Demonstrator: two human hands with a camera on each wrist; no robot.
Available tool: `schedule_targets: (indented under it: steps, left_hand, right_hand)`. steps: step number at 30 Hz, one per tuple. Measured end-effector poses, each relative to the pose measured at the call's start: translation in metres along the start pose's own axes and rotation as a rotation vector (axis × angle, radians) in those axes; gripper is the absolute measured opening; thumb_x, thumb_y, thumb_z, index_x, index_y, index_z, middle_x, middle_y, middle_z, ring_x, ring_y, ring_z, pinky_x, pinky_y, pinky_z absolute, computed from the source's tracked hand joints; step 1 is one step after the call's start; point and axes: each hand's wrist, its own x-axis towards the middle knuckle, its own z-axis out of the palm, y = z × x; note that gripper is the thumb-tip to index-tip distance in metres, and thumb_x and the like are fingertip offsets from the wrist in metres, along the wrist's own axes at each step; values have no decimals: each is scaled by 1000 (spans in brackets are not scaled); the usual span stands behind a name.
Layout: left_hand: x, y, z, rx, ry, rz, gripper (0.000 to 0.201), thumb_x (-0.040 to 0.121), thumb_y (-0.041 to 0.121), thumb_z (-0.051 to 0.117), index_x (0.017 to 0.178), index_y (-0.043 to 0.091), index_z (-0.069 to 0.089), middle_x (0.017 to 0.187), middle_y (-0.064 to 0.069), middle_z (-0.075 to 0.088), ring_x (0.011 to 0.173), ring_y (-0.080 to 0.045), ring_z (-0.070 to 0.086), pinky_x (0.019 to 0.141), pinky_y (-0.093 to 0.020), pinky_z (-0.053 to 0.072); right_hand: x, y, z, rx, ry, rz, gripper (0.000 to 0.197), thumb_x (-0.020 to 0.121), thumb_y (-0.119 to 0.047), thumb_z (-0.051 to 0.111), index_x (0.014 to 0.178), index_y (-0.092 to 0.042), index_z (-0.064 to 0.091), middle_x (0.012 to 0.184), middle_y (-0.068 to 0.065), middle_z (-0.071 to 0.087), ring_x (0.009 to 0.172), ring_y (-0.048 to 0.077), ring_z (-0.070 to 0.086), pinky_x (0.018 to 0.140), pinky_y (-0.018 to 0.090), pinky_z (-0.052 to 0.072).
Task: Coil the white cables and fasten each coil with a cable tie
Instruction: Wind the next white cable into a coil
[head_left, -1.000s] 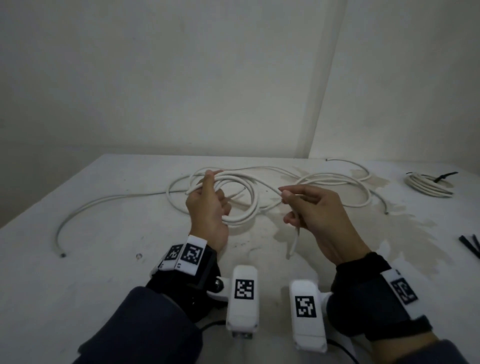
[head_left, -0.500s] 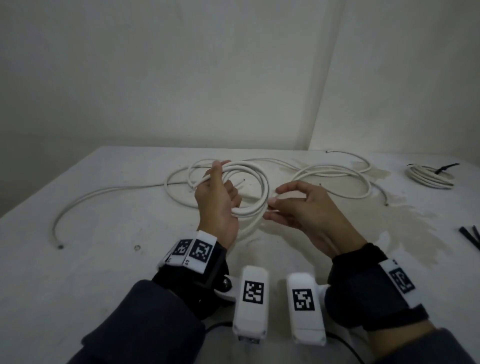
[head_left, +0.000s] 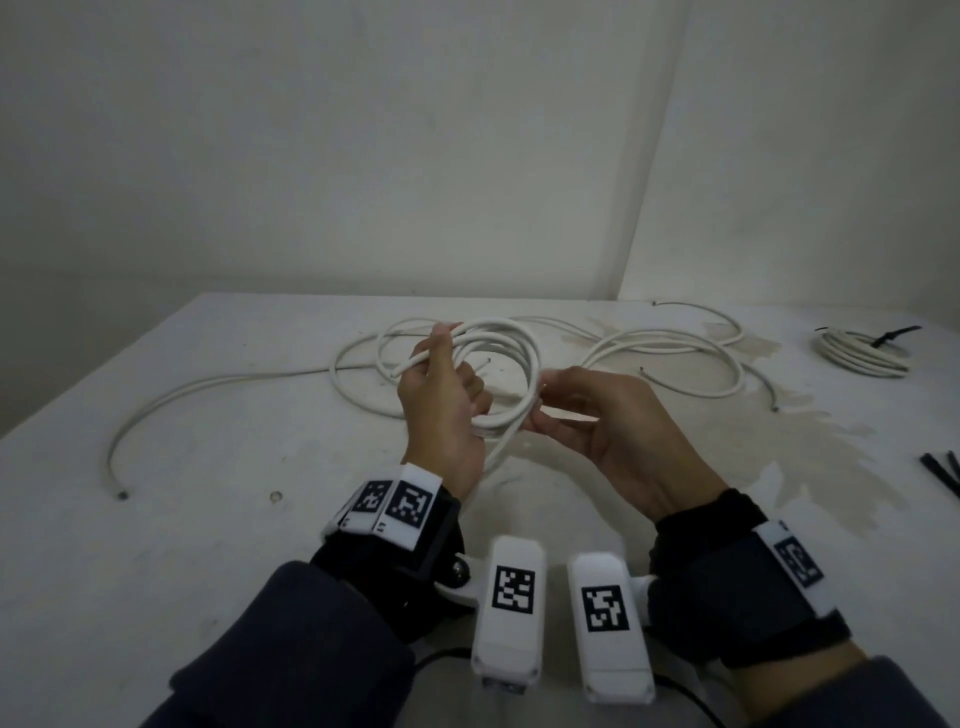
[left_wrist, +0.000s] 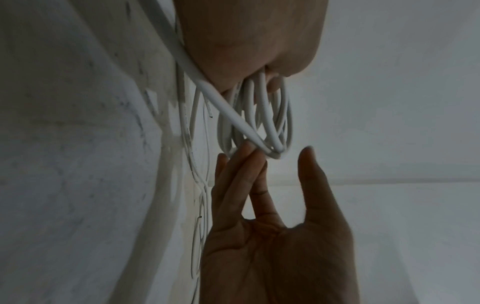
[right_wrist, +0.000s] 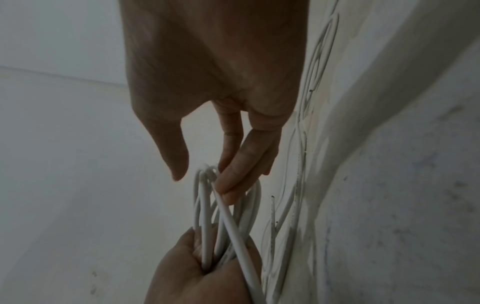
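My left hand (head_left: 447, 374) grips a coil of white cable (head_left: 522, 358) with several loops, held upright above the table. In the left wrist view the loops (left_wrist: 262, 115) hang out of the left palm. My right hand (head_left: 540, 400) is at the coil's right side; its straight fingers (right_wrist: 233, 185) touch the loops while the thumb stands apart. One strand (head_left: 496, 449) drops from the coil toward the table. A finished coil (head_left: 862, 356) fastened with a black tie lies at the back right.
A long loose white cable (head_left: 171, 395) curves across the left of the white table (head_left: 156, 571). Another loose white cable (head_left: 675, 353) lies behind my right hand. Black cable ties (head_left: 940, 473) lie at the right edge. Walls close the back.
My right hand let go of the cable length it pinched and moved left to the coil, fingers now straight against the loops. The left hand kept its grip and rose slightly.
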Motion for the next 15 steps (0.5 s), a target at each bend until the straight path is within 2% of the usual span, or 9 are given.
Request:
schedule_targets:
  steps: [2,5,8,11,13,15]
  left_hand:
    - [0,1,0,8,-17,-4,22,98,28,49,82,15,58,45,6,27,35,-6,22,33,-16,19]
    - [-1,2,0,14,-50,-9,22,99,28,48,85,15,59,46,5,26,35,-5,21,33,-16,18]
    - [-1,2,1,11,-90,-16,22,100,29,47,87,15,59,47,5,23,35,-5,20,33,-17,17]
    - [-4,0,5,-7,-126,-52,24,100,31,44,89,15,58,46,6,25,35,-5,21,33,-16,20]
    - [-5,-2,8,-24,-145,-98,29,100,34,42,81,15,54,45,6,28,35,-5,24,34,-16,24]
    - [-6,-4,10,-34,-156,-149,36,100,37,41,72,15,47,45,4,33,36,-5,29,36,-16,29]
  right_hand:
    - [1,3,1,-106,17,-26,25,79,-12,75,88,9,65,85,23,69,76,28,71,67,22,57]
    - [4,5,-2,-79,30,8,23,78,-11,76,88,-1,58,77,16,70,74,26,71,64,21,56]
    - [4,6,-5,-122,-24,14,12,84,-11,70,88,0,67,75,9,71,72,16,70,68,19,56]
    - [6,6,-7,-282,57,-76,16,88,-16,67,84,0,69,69,3,66,63,10,62,63,18,51]
    - [10,7,-9,-315,103,-125,21,90,-18,65,84,2,69,67,3,62,65,12,57,67,21,49]
    - [12,7,-9,-219,112,-143,18,93,-15,60,83,-2,68,71,4,64,69,12,60,72,21,51]
